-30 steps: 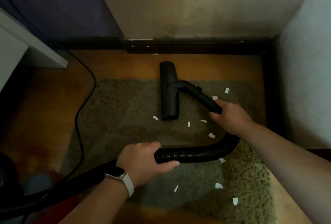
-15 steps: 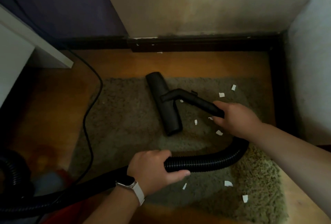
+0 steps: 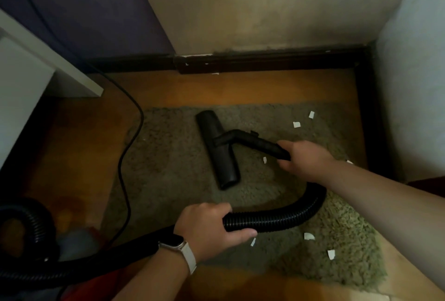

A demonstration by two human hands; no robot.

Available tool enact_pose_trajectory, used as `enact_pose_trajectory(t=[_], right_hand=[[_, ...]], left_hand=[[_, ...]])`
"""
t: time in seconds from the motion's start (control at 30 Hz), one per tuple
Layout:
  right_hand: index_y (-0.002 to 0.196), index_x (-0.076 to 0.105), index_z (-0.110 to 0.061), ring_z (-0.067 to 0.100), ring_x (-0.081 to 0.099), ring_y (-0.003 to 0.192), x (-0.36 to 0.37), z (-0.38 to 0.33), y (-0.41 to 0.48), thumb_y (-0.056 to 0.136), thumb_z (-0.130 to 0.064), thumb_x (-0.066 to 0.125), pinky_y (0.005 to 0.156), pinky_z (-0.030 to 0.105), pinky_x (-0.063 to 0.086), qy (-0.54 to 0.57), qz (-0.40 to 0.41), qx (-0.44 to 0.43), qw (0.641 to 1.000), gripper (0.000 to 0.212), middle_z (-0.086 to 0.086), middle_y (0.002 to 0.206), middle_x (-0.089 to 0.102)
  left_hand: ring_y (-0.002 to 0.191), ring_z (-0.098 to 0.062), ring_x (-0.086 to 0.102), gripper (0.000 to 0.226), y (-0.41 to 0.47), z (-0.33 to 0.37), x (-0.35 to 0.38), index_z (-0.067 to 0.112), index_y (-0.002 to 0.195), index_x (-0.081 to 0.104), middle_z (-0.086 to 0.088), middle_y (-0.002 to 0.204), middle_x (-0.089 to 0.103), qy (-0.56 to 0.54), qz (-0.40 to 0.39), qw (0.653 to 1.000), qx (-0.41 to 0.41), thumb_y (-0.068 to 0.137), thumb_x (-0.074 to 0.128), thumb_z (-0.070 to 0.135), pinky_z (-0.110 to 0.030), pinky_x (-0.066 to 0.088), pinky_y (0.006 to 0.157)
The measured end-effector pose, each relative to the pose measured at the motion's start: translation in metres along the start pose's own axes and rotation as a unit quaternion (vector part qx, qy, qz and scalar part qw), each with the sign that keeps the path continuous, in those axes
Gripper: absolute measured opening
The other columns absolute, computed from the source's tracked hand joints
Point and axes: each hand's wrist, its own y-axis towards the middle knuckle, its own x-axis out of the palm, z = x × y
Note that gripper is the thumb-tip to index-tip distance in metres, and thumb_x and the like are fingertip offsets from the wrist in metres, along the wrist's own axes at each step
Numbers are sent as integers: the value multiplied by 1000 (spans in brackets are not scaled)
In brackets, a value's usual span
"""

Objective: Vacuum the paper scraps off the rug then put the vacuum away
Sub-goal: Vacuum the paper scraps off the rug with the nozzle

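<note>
On rug (image 3: 168,168), nozzle (image 3: 218,149) now nearer

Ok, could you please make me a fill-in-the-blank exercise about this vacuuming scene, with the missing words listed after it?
1. The left hand grips the ribbed black ____.
2. The right hand holds the rigid tube joined to the floor nozzle, which lies on the ____.
3. The paper scraps are ____ in colour.
4. The pale watch strap is on the ____ wrist.

Missing words: hose; rug; white; left.
</note>
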Motion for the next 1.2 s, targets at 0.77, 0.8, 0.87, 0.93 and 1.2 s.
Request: enact_pose_trajectory(t=[0.77,0.8,0.87,0.93,1.2], right_hand=[[115,54,-31,16,62,66,6,10,4,95,-40,58,58,35,56,4,30,36,999,22,-5,79,62],[113,54,-31,16,62,67,5,6,7,94,-40,58,58,35,56,2,26,32,999,21,-5,79,62],[111,53,-31,16,61,66,4,-2,13,95,-39,58,56,33,54,-7,20,20,1000,19,-5,78,61],[109,52,-31,15,61,66,5,-11,15,95,-39,57,58,35,56,-20,10,4,1000,17,-5,77,61],[117,52,-29,22,62,77,19,-23,5,93,-42,56,60,32,46,-70,-6,-71,995,28,-4,84,61]], left_hand=[[64,1,54,73,-3,-2,15,34,89,56,13,72,55,-44,31,998,15,67,27,98,-22,51,58],[63,1,54,74,-3,-3,14,34,88,56,13,72,55,-45,33,998,15,67,26,98,-22,51,58],[63,1,53,75,-3,-6,13,34,87,55,12,71,54,-45,36,998,17,67,25,99,-23,51,58],[62,0,52,74,-5,-9,14,33,85,55,11,71,54,-47,33,998,16,68,26,98,-24,51,57],[63,-2,54,74,-13,-14,26,33,84,55,12,71,56,-45,24,998,22,67,27,100,-28,53,60]])
